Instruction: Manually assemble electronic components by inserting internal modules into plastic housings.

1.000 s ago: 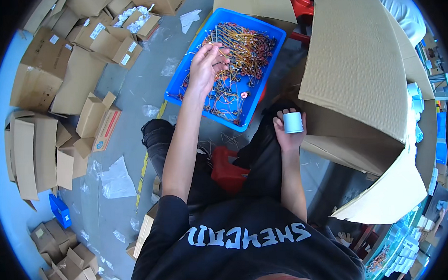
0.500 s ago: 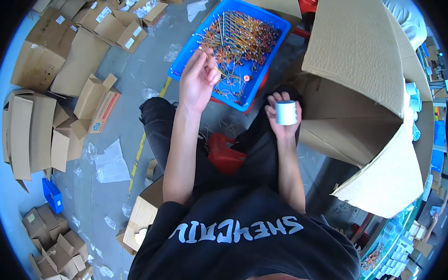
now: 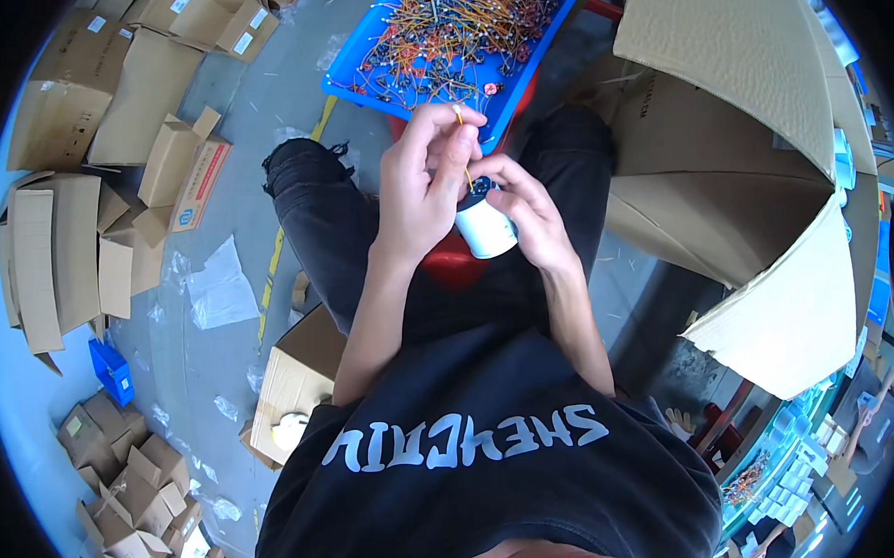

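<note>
My left hand (image 3: 415,193) pinches a thin yellow wire (image 3: 467,168) with a small white end, its fingers closed. The wire runs down to the dark open end of a white cylindrical housing (image 3: 488,229). Fingers of my right hand (image 3: 538,220) are closed around that housing near its dark end, holding it tilted between my knees. Both hands are close together, and the dark part inside the housing is partly hidden by my fingers. Just beyond them is a blue tray (image 3: 359,91) with a tangle of wired parts (image 3: 466,29) in orange, yellow and black.
A large open cardboard box (image 3: 727,57) stands at my right. Several cartons (image 3: 62,256) are stacked along the left, near a small blue bin (image 3: 111,371). Plastic scraps (image 3: 222,284) lie on the floor. Beneath the tray and between my legs, red plastic (image 3: 454,266) shows.
My left hand has come back from over the tray with the wire. My right hand has moved left with the housing, now tilted, and the two hands meet. The view has shifted slightly.
</note>
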